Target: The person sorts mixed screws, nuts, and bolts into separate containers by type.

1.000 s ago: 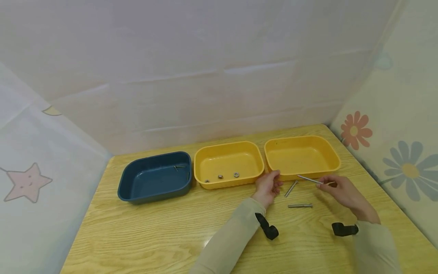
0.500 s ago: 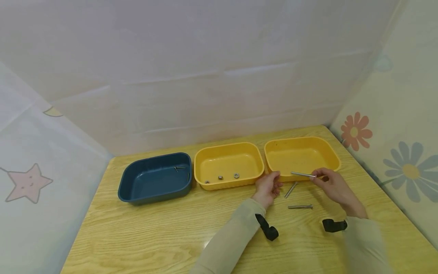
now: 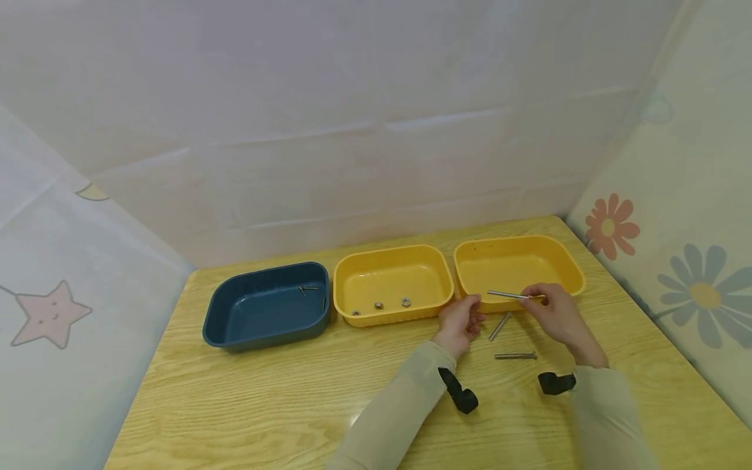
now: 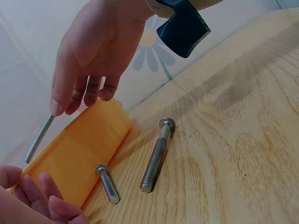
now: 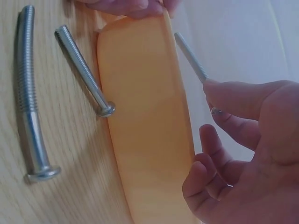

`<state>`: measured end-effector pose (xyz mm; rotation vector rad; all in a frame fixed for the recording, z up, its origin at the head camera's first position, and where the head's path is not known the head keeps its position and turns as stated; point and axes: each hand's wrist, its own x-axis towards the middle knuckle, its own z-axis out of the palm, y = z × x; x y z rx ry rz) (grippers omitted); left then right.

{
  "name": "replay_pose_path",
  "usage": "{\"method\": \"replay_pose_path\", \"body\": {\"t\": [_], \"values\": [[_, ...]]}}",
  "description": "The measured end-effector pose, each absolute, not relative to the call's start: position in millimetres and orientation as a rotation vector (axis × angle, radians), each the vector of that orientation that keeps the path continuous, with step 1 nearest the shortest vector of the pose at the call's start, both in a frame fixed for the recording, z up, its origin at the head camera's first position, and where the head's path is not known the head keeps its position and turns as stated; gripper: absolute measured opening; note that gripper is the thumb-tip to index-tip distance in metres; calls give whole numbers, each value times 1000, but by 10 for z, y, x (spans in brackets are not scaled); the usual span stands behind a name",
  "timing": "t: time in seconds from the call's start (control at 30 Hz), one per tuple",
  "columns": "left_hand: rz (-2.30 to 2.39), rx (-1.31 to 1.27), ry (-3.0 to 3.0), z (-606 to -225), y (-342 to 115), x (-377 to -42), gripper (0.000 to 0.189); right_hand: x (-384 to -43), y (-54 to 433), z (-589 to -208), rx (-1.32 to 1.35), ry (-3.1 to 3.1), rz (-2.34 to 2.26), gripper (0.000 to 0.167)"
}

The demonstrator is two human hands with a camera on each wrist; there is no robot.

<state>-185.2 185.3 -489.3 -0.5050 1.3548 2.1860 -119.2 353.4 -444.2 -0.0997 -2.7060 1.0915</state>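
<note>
My right hand (image 3: 555, 313) pinches a silver bolt (image 3: 506, 295) near its head between thumb and forefinger. The bolt's threaded end points left, over the front rim of the right yellow tray (image 3: 578, 287). At that tray's front left corner, my left hand (image 3: 458, 326) grips the rim with curled fingers. Two more bolts lie on the table in front of the tray: a shorter bolt (image 4: 107, 184), slanted close to the tray wall, and a longer, thicker bolt (image 5: 32, 93) nearer me. In the right wrist view, the held bolt (image 5: 191, 56) shows beyond the rim.
A middle yellow tray (image 3: 393, 316) stands beside the right one, with several nuts (image 3: 406, 301) along its front. Further left is a dark blue tray (image 3: 264, 338) with several thin screws (image 3: 309, 288) inside. A hanging sheet (image 3: 376, 130) encloses the wooden table (image 3: 264, 405).
My right hand has moved left and slightly away from me, carrying the bolt from the tray's front right toward its front left. The left hand stays at the tray corner.
</note>
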Motion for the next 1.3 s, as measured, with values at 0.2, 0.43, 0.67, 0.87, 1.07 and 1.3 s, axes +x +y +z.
{"method": "replay_pose_path", "body": {"t": [0.2,0.43,0.67,0.87,1.07,1.3], "values": [[2191,-512,1358,-4905,1861,-1851,10,-1222,3506,-4439,-112,-2740,1050,18],[2195,-517,1356,-4900,1860,-1846,9,-1236,3466,-4425,-118,-2775,967,17],[2194,-532,1367,-4891,1865,-1840,11,-1266,3437,-4425,-135,-2785,975,19],[2186,-543,1388,-4906,1875,-1842,11,-1301,3397,-4416,-129,-2784,952,20],[2184,-539,1390,-4921,1875,-1845,11,-1340,3375,-4426,-141,-2802,916,21],[2189,-538,1386,-4925,1872,-1843,11,-1355,3356,-4425,-143,-2796,895,20]]}}
